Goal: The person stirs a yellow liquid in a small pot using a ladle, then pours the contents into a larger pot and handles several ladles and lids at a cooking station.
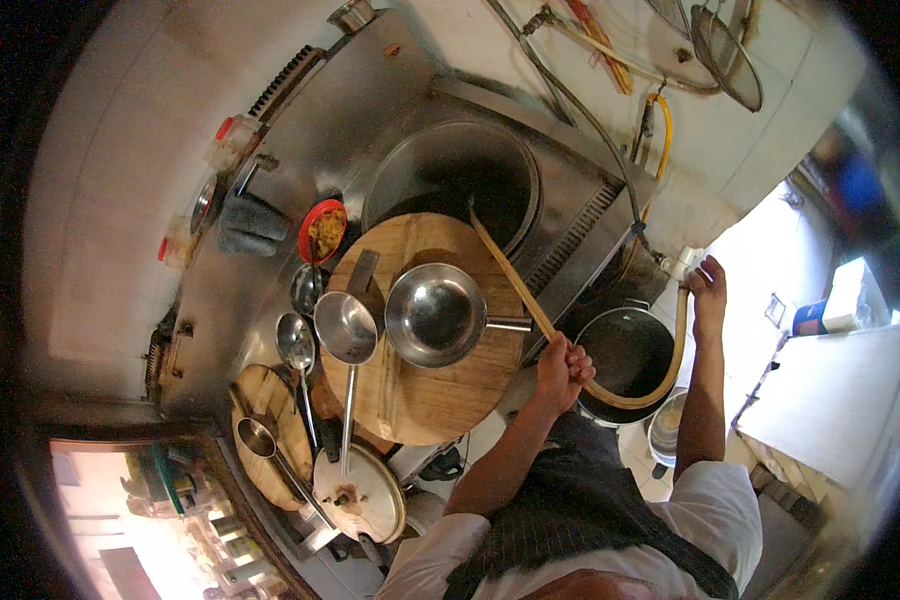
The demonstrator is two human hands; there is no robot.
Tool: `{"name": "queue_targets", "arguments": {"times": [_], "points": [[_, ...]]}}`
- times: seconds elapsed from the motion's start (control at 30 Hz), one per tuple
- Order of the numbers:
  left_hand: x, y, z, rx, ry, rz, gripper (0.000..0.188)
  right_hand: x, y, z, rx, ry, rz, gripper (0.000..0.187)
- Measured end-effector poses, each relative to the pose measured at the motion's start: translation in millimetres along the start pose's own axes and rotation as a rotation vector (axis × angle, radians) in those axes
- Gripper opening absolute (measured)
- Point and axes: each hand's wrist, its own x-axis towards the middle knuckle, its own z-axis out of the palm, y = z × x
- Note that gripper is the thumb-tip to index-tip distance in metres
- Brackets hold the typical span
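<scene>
My left hand (562,368) is closed around a tan hose (518,285). The hose's far end reaches over the rim of a large dark built-in pot (410,165) in the steel range. From my left hand the hose bends down and round to the right, then up to a white tap (682,262) by the wall. The fingers of my right hand (708,285) are curled at this tap, touching it. Below the hose's bend stands a dark pot (625,340). A steel saucepan (435,315) lies on a round wooden board (450,410), left of my left hand.
Two ladles (345,330) (258,437) and a spoon (295,342) lie left of the board, near a pot lid (365,490). Behind them are a red bowl of food (323,232) and a grey cloth (252,222). Strainers (727,60) hang on the wall. A white-topped counter (830,385) stands right.
</scene>
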Motion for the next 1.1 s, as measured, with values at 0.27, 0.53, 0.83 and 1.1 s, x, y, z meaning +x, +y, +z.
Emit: {"name": "queue_targets", "arguments": {"times": [0.27, 0.53, 0.83, 1.1], "points": [[-10.8, 3.3, 5.3, 0.013, 0.014, -0.004, 0.030, 14.3, 22.5, 8.3, 0.470, -0.237, 0.210, 0.041], [-15.8, 9.7, 5.8, 0.067, 0.050, -0.011, 0.029, 10.1, 14.9, 20.8, 0.810, -0.237, 0.205, 0.039], [-13.9, 8.5, 22.4, 0.044, 0.088, 0.009, 0.025, 17.9, 13.6, 23.1, 0.807, -0.221, 0.140, 0.047], [-3.2, 5.5, 30.5, 0.017, 0.064, -0.007, 0.025, 29.3, 17.1, 21.8, 0.739, -0.212, 0.171, 0.042]]}}
